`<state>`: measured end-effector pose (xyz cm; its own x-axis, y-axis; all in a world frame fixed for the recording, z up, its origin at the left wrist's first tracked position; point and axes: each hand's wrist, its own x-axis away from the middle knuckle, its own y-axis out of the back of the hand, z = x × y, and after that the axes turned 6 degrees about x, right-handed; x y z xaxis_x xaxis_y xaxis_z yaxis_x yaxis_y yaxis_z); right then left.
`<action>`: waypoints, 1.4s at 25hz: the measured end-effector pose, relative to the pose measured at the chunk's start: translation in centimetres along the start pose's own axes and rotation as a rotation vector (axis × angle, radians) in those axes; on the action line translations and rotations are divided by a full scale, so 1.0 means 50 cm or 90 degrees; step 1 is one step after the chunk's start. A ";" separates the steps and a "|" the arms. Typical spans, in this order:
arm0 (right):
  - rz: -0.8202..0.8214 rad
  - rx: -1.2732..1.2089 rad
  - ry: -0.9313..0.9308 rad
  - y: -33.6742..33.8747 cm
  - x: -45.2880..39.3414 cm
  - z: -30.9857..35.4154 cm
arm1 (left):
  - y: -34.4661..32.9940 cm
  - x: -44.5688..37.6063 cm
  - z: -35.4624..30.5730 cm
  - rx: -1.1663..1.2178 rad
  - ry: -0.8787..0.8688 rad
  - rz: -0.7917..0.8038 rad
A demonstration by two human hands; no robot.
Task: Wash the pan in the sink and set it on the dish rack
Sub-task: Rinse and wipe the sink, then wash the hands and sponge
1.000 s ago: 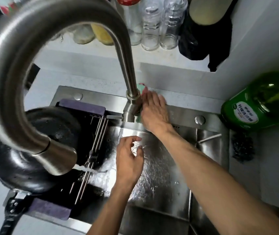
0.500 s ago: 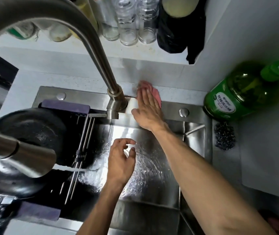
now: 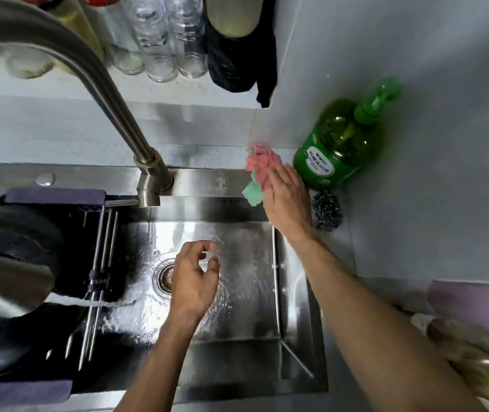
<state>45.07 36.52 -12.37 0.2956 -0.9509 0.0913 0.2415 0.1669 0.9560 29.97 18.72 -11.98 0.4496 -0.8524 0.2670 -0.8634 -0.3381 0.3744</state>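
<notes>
A black pan (image 3: pixel 20 242) sits at the left on the dish rack (image 3: pixel 97 263), which spans the left part of the steel sink (image 3: pixel 237 292). Water streams sideways from the faucet head (image 3: pixel 5 286) across the rack into the basin. My left hand (image 3: pixel 192 281) hovers over the drain (image 3: pixel 164 276), fingers loosely curled, holding nothing. My right hand (image 3: pixel 288 200) rests on a pink and green cloth (image 3: pixel 259 173) on the sink's back rim, fingers flat over it.
A green soap bottle (image 3: pixel 338 144) stands at the back right, with a steel scourer (image 3: pixel 326 209) beside it. Glass jars (image 3: pixel 160 40) and a black bag (image 3: pixel 237 55) line the shelf behind. The faucet neck (image 3: pixel 109 93) arches across the upper left. Blurred items lie at the far right.
My right hand has slid the cloth to the right along the sink's back rim, away from the faucet base towards the soap bottle. My left hand stays over the basin.
</notes>
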 end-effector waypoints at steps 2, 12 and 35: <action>-0.047 0.069 -0.099 0.002 0.072 -0.051 | -0.016 0.003 -0.003 -0.008 -0.003 0.026; -0.178 -0.127 -0.283 0.084 0.209 -0.104 | -0.090 -0.003 -0.064 -0.054 -0.065 0.136; -0.051 -0.077 0.078 0.036 0.071 -0.026 | -0.110 -0.237 -0.538 0.295 -0.283 0.133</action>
<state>47.77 33.81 -10.70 0.3803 -0.9245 -0.0257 0.3756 0.1290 0.9178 35.56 41.41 6.70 0.2118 -0.9680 -0.1350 -0.9754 -0.2006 -0.0919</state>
